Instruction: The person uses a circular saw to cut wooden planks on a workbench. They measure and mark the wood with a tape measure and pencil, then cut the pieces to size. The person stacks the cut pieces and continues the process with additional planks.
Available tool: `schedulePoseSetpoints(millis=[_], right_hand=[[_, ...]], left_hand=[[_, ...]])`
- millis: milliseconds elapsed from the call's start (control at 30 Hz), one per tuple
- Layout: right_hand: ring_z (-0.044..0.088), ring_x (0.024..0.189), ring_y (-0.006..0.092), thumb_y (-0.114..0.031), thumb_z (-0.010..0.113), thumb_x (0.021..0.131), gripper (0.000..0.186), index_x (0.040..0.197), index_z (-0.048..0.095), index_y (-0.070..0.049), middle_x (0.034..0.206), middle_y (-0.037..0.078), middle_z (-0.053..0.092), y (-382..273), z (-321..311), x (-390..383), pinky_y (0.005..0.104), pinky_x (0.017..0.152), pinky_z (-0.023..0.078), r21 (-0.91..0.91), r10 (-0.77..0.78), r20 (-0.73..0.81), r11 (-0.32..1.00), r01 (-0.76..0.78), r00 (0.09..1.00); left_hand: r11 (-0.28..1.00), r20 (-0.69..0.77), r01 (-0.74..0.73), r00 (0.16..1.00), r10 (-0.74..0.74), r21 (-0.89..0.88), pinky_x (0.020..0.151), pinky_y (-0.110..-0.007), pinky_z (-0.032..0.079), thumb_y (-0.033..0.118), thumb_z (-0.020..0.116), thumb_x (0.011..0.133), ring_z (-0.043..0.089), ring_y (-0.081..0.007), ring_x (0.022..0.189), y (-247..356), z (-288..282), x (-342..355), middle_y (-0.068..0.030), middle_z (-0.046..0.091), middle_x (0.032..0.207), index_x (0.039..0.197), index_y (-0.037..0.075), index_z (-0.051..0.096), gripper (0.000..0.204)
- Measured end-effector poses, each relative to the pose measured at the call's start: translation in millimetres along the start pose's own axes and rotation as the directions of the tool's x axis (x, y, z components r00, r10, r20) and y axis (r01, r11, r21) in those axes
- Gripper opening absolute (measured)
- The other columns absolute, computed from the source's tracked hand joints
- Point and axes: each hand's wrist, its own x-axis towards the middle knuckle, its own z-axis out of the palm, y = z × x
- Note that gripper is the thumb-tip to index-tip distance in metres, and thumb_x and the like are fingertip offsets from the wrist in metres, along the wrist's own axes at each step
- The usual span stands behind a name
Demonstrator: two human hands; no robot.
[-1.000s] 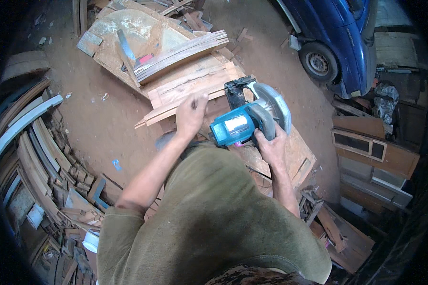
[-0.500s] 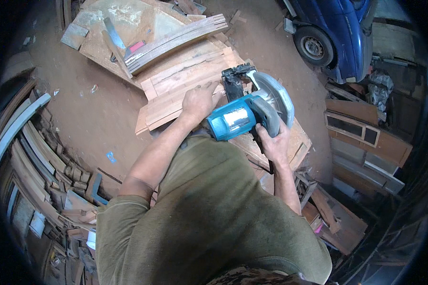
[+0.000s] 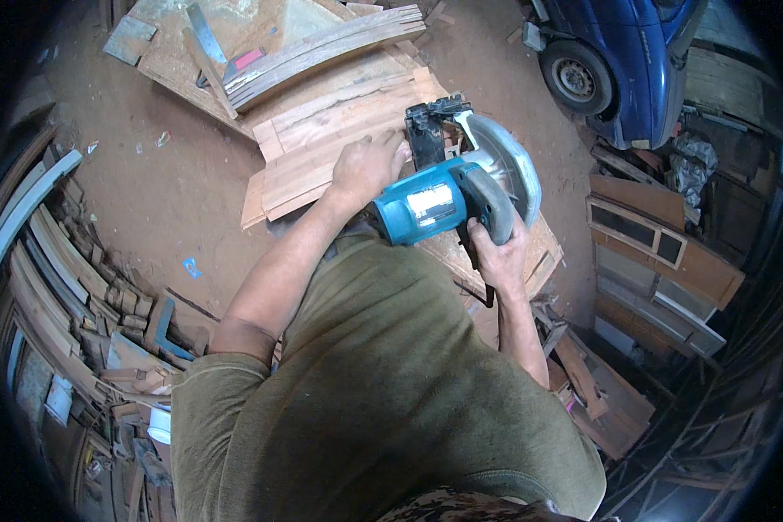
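A teal circular saw [image 3: 419, 207] with a grey blade guard [image 3: 506, 161] rests tilted over pale wooden boards. My right hand [image 3: 498, 248] is wrapped round its dark rear handle. Left of the saw's black base plate [image 3: 424, 139], my left hand [image 3: 367, 170] presses on a wooden board [image 3: 309, 183] with bent fingers. Its fingertips are partly hidden close to the base plate. The blade and its contact with the wood cannot be seen.
Beyond the boards, a stack of narrow planks [image 3: 331, 54], a handsaw blade [image 3: 204, 33] and a pink item [image 3: 249, 59] lie on a worktop. Timber offcuts [image 3: 52, 261] pile up at left. A blue car [image 3: 622, 70] and wooden frames [image 3: 661, 235] stand at right.
The whole view has shifted a little, with the scene moving up and left. My left fingers look more bent on the board. The right hand keeps its hold on the saw.
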Motion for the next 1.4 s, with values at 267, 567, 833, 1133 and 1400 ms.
schedulePoseSetpoints(millis=[267,567,833,1133,1400], right_hand=[[0.064,0.087,0.0129,-0.008,0.07,0.089,0.035,0.122,0.065,0.003,0.098,0.006,0.069,0,1,1,0.0305,0.077,0.052,0.009,0.053,0.009,0.999,-0.053,0.999],[0.063,0.09,0.0141,-0.009,0.07,0.09,0.034,0.121,0.065,0.004,0.101,0.008,0.069,-3,2,4,0.0319,0.081,0.052,0.006,0.029,0.023,1.0,-0.029,0.999],[0.064,0.095,0.0153,-0.01,0.071,0.09,0.034,0.121,0.065,0.003,0.102,0.008,0.07,-2,3,3,0.0329,0.085,0.051,0.026,0.092,0.019,0.995,-0.092,0.996],[0.065,0.094,0.0164,-0.01,0.07,0.09,0.035,0.122,0.065,0.004,0.103,0.009,0.071,-12,4,4,0.0335,0.085,0.052,0.039,0.151,0.011,0.988,-0.152,0.988],[0.066,0.1,0.0183,-0.011,0.071,0.09,0.039,0.125,0.065,0.004,0.107,0.011,0.071,-7,6,4,0.0352,0.09,0.052,0.033,0.055,-0.01,0.998,-0.054,0.998]], left_hand=[[0.999,0.084,0.038,0.996,-0.035,-0.035,0.087,-0.05,0.057,0.032,0.045,0.106,0.071,-0.0387,0.099,0,-8,4,-0.0189,0.071,0.117,0.124,0.004,0.063,0.038],[0.995,0.167,0.1,0.981,-0.095,-0.024,0.087,-0.05,0.057,0.034,0.045,0.105,0.071,-0.0388,0.1,5,-19,8,-0.0199,0.071,0.116,0.124,0.006,0.064,0.039],[0.995,0.19,0.103,0.977,-0.1,-0.009,0.09,-0.05,0.057,0.034,0.044,0.106,0.07,-0.0385,0.105,7,-20,10,-0.0204,0.071,0.117,0.125,0.005,0.064,0.04],[0.998,0.168,0.065,0.984,-0.062,-0.011,0.092,-0.049,0.057,0.032,0.046,0.104,0.069,-0.0395,0.108,5,-13,6,-0.0221,0.069,0.122,0.129,0.003,0.063,0.042],[0.997,0.072,-0.057,0.996,0.054,0.044,0.089,-0.047,0.058,0.033,0.055,0.098,0.068,-0.0384,0.107,3,-1,-5,-0.0199,0.068,0.123,0.125,0.001,0.062,0.042]])
